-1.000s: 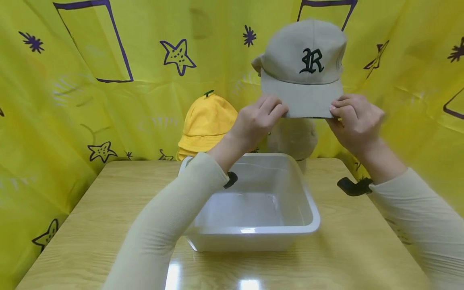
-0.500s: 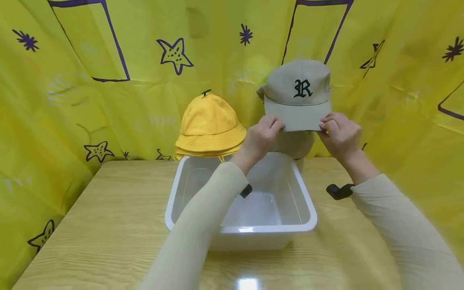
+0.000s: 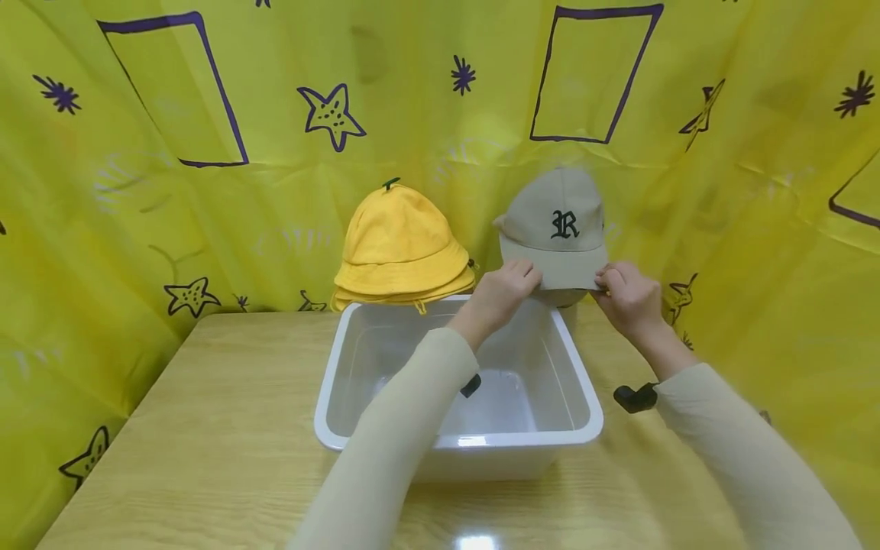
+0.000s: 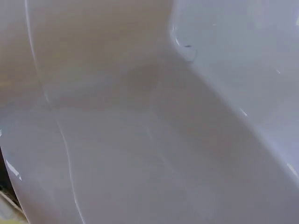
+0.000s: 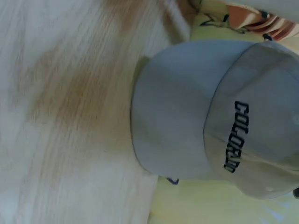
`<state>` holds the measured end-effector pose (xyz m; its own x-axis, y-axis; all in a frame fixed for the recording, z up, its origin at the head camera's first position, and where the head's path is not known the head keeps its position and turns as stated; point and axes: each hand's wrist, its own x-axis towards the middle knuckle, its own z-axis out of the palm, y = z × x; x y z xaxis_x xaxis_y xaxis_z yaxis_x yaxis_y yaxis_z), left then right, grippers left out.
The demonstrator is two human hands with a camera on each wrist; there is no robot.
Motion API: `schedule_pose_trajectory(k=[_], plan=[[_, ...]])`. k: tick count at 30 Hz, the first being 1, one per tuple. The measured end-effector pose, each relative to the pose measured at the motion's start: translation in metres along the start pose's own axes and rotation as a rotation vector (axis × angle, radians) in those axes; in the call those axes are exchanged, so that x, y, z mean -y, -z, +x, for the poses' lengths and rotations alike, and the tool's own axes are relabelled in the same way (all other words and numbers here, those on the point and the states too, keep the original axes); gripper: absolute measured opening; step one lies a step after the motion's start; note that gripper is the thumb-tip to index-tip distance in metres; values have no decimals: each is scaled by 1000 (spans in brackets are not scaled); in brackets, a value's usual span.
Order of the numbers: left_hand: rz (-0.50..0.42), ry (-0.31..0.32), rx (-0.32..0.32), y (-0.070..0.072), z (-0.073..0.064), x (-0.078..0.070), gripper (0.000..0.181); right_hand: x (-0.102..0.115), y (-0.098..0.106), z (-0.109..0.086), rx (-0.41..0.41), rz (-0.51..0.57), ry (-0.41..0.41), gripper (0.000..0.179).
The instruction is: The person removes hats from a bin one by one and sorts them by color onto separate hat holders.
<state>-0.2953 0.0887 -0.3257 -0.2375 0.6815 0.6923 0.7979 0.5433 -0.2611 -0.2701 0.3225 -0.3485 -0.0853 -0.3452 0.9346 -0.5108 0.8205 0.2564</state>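
Both hands hold a beige baseball cap with a dark letter R on its front, at the back right in the head view. My left hand pinches the left side of its brim, and my right hand pinches the right side. Just behind and below it is a second cap, mostly hidden in the head view. In the right wrist view that cap shows dark lettering and sits at the table's far edge. Neither wrist view shows fingers.
A white plastic tub stands mid-table under my left forearm; its inner wall fills the left wrist view. Stacked yellow bucket hats sit behind it. A yellow patterned curtain backs the wooden table.
My hands have lowered the R cap from high against the curtain, slightly leftward, down over the second cap. Both still grip its brim. Tub and yellow hats have stayed put.
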Motion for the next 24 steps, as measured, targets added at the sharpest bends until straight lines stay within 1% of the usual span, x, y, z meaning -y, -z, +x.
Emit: schedule_pose_trajectory(k=[2, 5, 7, 11, 13, 15, 17, 20, 22, 24], plan=[[-23, -5, 80, 0, 0, -2, 15, 0, 2, -5, 35, 1, -4, 11], [-41, -26, 174, -1, 0, -5, 16, 1, 7, -11, 101, 10, -2, 12], [-34, -60, 193, -3, 0, -6, 17, 0, 12, -13, 148, 28, -5, 15], [-21, -116, 188, -1, 3, -9, 16, -1, 22, -15, 232, 46, -19, 18], [-32, -120, 196, 2, 4, -10, 13, 0, 25, -15, 270, 40, -31, 20], [-45, -120, 225, 6, 6, -10, 11, 0, 29, -15, 316, 20, -54, 22], [-65, -102, 280, 11, 9, -10, 11, 1, 32, -14, 365, 2, -100, 25], [-123, -38, 415, 20, 14, -6, 13, 3, 37, -11, 425, -21, -154, 28], [-149, 23, 512, 27, 17, -2, 19, 3, 40, -8, 445, -30, -156, 29], [-166, 78, 585, 34, 18, 5, 27, 2, 42, -5, 445, -33, -117, 28]])
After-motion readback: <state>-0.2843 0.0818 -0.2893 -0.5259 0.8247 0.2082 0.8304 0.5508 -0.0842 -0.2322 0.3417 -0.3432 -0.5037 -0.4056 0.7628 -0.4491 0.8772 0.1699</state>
